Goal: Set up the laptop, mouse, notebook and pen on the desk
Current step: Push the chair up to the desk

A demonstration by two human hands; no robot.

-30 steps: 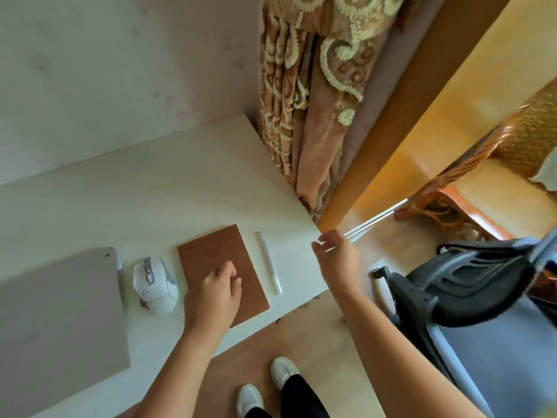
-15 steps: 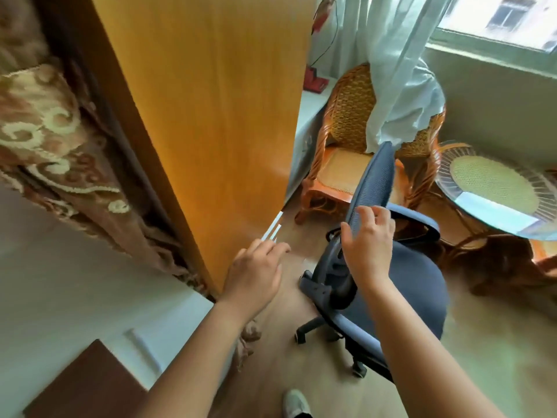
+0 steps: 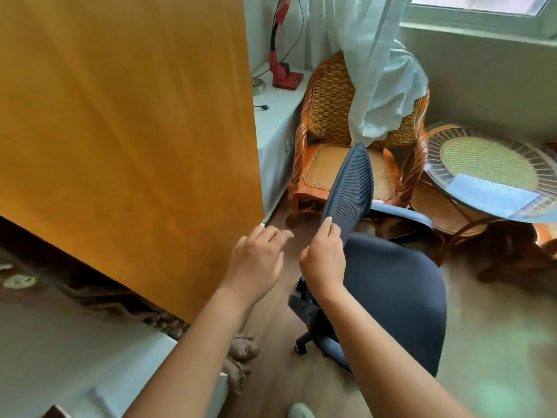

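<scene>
The view faces away from the desk's work area. Only the white desk's (image 3: 60, 357) right corner shows at the lower left, with a brown corner of the notebook (image 3: 56, 413) at the bottom edge. Laptop, mouse and pen are out of view. My right hand (image 3: 325, 257) grips the near edge of the blue mesh backrest (image 3: 349, 188) of an office chair (image 3: 391, 297). My left hand (image 3: 256, 260) hovers beside it, fingers apart, holding nothing.
A tall orange wooden panel (image 3: 126, 131) stands close on the left, with a brown patterned curtain (image 3: 90, 294) below it. Behind the office chair are a wicker armchair (image 3: 328, 116), a glass-topped round wicker table (image 3: 488, 170), a white curtain (image 3: 379, 70) and a white cabinet (image 3: 277, 116).
The view swung right, from the desk to the office chair. My right hand left the desk edge and took hold of the backrest. My left hand lifted off the notebook toward the chair.
</scene>
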